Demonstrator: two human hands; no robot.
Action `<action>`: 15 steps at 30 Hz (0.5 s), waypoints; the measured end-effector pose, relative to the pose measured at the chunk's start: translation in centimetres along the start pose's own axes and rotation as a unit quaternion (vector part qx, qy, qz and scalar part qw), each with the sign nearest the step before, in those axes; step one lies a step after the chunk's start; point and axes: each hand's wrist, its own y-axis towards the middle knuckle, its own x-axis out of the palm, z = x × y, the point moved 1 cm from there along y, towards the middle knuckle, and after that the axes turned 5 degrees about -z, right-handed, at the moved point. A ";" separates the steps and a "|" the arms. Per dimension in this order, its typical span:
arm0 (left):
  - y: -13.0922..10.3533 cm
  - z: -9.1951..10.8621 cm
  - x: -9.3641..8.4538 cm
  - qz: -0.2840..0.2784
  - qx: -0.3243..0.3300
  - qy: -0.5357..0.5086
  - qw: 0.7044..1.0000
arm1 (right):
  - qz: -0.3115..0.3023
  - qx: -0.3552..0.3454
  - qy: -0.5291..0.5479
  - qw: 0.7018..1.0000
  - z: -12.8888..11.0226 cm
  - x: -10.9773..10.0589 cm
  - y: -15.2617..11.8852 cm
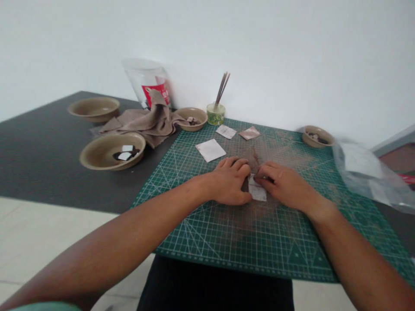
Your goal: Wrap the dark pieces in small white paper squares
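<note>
A small whitish square [257, 192] lies on the green cutting mat [201, 233] between my hands. My left hand [231, 180] rests at its left side, thumb and fingers apart, with fingertips near its edge. My right hand [280, 183] is closed in a pinch over the upper right part of the square; what it grips is too small to make out. Beyond my hands lie a larger white square [210, 150], a small white piece [226, 131] and a brown-stained piece [250, 133]. Brown dust is spread over the mat around the square.
Two tan bowls [94, 109] [112, 151] stand at the left, the nearer holding dark and white pieces. A brown cloth [142, 123], clear plastic jar [142, 82], small bowl [194, 113] and green cup with sticks [215, 114] stand behind. Another bowl [317, 136] and plastic bag [372, 177] are right.
</note>
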 end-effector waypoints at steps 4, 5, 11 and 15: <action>0.0 0.0 0.0 0.002 0.000 -0.004 1.000 | -0.071 -0.011 0.013 0.997 0.1 -0.7 -0.6; 0.0 0.1 0.0 0.003 -0.001 -0.002 1.000 | -0.096 -0.033 0.033 0.994 0.0 -0.7 -0.8; 0.0 0.0 0.1 0.013 0.006 0.007 1.000 | -0.017 -0.021 -0.004 1.000 -0.1 0.2 -0.1; 0.0 -0.1 0.3 0.020 0.007 0.003 1.000 | -0.050 0.001 -0.015 0.999 0.4 -0.4 -0.4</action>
